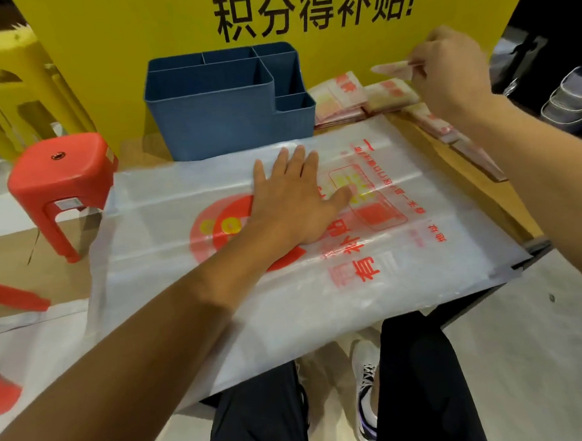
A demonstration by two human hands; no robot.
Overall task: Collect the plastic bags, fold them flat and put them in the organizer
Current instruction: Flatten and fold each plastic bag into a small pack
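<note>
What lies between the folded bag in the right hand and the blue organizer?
Nothing visible. The right hand pinches a folded bag in the air; the organizer stands open-topped to its left, with folded bags lying lower, beside it.

Even, bright indoor light with soft shadows; mild sheen on the plastic bag [372, 283]. Wide-angle bending curves the edges. The raised right hand [451, 70] and lower-left corner are motion-blurred, and overall detail is soft

I think I sit in a shop: yellow promotion sign [305, 32] at twelve o'clock, plastic stools [60, 180] at nine o'clock.
</note>
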